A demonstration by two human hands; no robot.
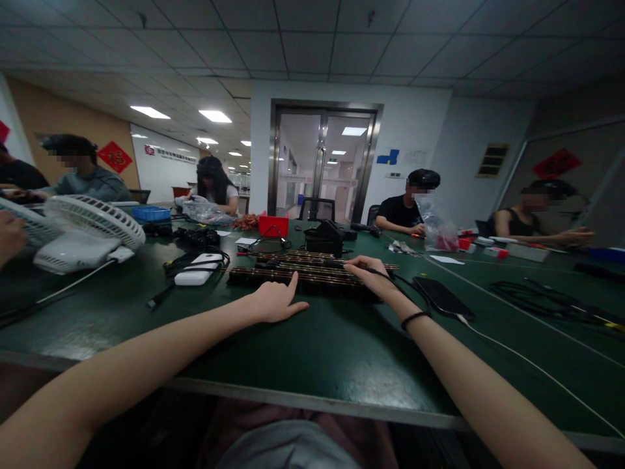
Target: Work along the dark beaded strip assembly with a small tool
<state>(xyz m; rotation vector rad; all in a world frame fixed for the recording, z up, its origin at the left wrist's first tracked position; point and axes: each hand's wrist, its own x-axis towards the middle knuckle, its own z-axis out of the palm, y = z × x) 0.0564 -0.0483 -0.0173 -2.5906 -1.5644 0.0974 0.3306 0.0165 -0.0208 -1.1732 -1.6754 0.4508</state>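
A person at a dark green table (342,365) works over a long, dark assembly strung with thin, copper-coloured strands (317,279), which lies lengthwise across the surface in front of both hands. At its right part, the right hand (374,277) has its fingers closed around a slim, black, pen-like tool with a cord (334,264), its tip pointing left over the strands. At the assembly's near side, the left hand (276,301) holds nothing, forefinger and thumb extended, the other fingers curled; whether the fingertip touches the assembly cannot be told. Good handling here seems to call for a light, steady grip close to the tool's tip, the cord kept slack and off the strands, and the left fingers steadying the near edge, away from the tip. A white, rounded plastic device (198,270) lies left of the assembly, a black, flat smartphone (444,298) to its right, and a bright red plastic bin (273,226) beyond it.
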